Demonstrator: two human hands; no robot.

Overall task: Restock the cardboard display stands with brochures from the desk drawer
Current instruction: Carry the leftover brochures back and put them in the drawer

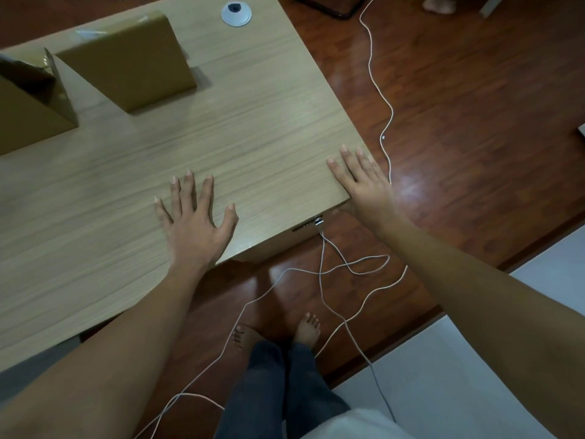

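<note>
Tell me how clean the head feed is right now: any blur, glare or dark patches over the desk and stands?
Head view: dim overall; the cardboard stands are soft with motion blur, as is the desk grain; bright glare on the floor just right of the right hand; wide-angle bending at the edges; the left hand is fairly sharp.

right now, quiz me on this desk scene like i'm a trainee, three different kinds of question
1. True or false: the left hand lies flat on the desk.
2. Which hand is at the desk's corner? A left, B right.
3. Fill in: the number of cardboard stands, near and far, is ___.

Key: 1 true. 2 B. 3 two.
</note>
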